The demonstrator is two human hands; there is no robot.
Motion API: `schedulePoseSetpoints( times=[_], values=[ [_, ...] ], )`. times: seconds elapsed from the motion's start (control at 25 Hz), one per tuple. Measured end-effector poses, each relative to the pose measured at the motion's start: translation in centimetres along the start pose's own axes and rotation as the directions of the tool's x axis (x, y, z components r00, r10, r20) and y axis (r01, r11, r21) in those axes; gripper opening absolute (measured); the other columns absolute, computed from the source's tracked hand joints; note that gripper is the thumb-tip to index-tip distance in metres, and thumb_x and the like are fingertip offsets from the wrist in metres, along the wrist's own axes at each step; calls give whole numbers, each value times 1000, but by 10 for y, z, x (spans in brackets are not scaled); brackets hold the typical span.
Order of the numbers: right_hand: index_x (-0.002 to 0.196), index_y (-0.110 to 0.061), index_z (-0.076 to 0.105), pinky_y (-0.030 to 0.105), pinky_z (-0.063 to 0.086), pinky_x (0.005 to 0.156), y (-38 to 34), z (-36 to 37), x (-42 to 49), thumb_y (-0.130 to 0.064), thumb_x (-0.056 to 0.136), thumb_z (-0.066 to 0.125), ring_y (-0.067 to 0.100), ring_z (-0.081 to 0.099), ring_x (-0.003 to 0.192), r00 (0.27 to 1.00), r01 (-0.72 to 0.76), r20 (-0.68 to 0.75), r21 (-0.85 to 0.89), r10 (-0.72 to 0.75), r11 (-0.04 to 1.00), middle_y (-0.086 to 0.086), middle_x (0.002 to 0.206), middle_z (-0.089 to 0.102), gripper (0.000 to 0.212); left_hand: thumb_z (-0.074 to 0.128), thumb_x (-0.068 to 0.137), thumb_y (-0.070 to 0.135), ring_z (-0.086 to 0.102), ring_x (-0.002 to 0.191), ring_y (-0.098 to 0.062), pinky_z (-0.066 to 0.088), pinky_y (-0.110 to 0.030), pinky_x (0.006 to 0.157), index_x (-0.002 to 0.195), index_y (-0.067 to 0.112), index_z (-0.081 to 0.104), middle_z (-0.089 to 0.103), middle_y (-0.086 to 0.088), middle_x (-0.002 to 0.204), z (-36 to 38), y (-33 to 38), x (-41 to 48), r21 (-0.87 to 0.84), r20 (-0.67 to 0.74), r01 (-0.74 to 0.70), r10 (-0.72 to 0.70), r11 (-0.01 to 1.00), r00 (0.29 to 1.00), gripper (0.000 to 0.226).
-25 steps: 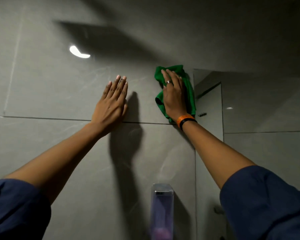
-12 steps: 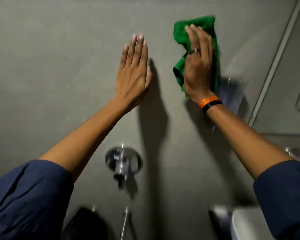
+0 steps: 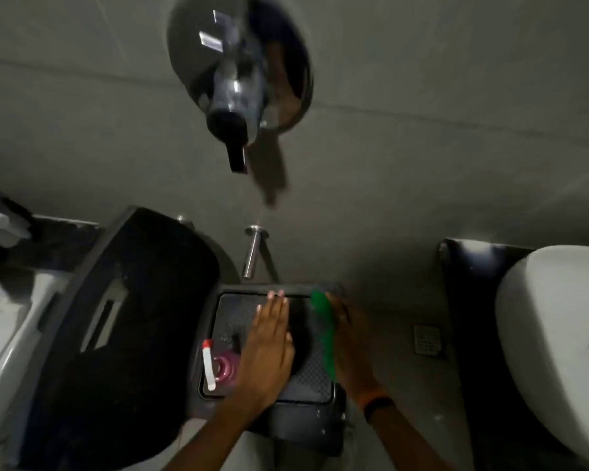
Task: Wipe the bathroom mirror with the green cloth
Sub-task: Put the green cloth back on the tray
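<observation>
My right hand [image 3: 349,345] holds the green cloth [image 3: 325,331], which shows edge-on as a narrow green strip between the two hands. My left hand [image 3: 269,345] is flat with its fingers together and holds nothing. Both hands are low, over a dark square tray [image 3: 317,379] on a black stand. The mirror is out of view. An orange and black band sits on my right wrist.
A chrome wall tap [image 3: 233,83] juts out overhead, with a small spout [image 3: 252,253] below it. A white spray bottle with a red cap [image 3: 208,363] and a pink ring lie in the tray. A black bin lid is left, a white basin [image 3: 551,341] right.
The view has swung down from the wall to the floor fixtures. Both hands have dropped from the tiled wall to above the tray, the cloth still in the right hand.
</observation>
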State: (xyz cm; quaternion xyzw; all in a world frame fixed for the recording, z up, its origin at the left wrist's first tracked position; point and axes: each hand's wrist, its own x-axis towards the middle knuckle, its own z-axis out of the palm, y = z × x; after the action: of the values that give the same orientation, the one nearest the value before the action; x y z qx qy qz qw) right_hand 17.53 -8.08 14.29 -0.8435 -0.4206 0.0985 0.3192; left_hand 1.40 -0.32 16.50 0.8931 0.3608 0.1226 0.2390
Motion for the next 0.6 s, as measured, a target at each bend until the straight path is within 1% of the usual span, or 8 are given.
schedulePoseSetpoints(
  times=[0.04,0.12,0.2,0.24,0.32,0.4,0.48,0.6],
  values=[
    [121,-31,73,50,53,102,29,40,-15,-27,102,57,17,70,114,997,-17,70,-65,21,998,1,125,75,25,24,96,22,18,155,-32,3,-39,127,155,2,25,14,-11,165,39,-22,-17,17,68,42,-43,999,997,63],
    [138,-24,63,52,40,116,71,103,-40,-10,89,64,28,64,132,982,48,187,-221,-6,974,6,143,65,51,30,94,17,30,151,-36,5,-36,124,151,-4,35,28,-17,161,95,-58,-36,69,133,85,-94,994,987,60],
    [151,-18,51,57,36,122,106,155,-66,-26,88,69,31,52,144,962,177,261,-378,-79,909,11,157,52,66,34,92,15,34,148,-38,10,-39,123,148,-7,39,34,-21,159,146,-90,-46,132,246,44,-75,990,966,60],
    [157,-17,41,60,32,124,114,168,-75,-35,94,61,31,42,151,948,194,312,-395,-68,898,11,164,42,69,34,92,15,33,149,-37,13,-42,124,149,-7,37,34,-21,159,165,-102,-47,147,279,24,-65,989,958,61],
    [164,-17,24,59,19,129,137,189,-82,-43,102,43,29,24,160,956,184,287,-421,-62,888,10,172,25,69,34,97,17,23,153,-35,13,-47,128,153,-5,28,24,-20,164,197,-127,-47,186,322,10,-71,983,944,61],
    [165,-17,18,58,11,131,145,198,-89,-45,105,35,29,17,162,953,216,291,-466,-82,858,11,173,19,68,31,102,22,3,157,-30,5,-44,129,158,-1,8,2,-15,168,217,-136,-53,241,386,19,-114,970,916,65],
    [164,-16,19,60,14,130,139,192,-86,-46,105,32,30,18,161,939,238,337,-487,-70,840,13,173,19,68,27,104,26,-9,157,-27,-3,-41,129,159,3,-3,-11,-12,168,219,-137,-55,243,412,25,-127,970,902,66],
    [163,-14,27,57,19,128,110,161,-66,-47,103,33,31,25,159,945,187,327,-487,-21,853,13,172,23,68,24,104,27,-3,158,-25,-1,-39,129,159,4,3,-8,-9,168,186,-111,-36,206,304,68,-130,976,944,63]
  ],
)
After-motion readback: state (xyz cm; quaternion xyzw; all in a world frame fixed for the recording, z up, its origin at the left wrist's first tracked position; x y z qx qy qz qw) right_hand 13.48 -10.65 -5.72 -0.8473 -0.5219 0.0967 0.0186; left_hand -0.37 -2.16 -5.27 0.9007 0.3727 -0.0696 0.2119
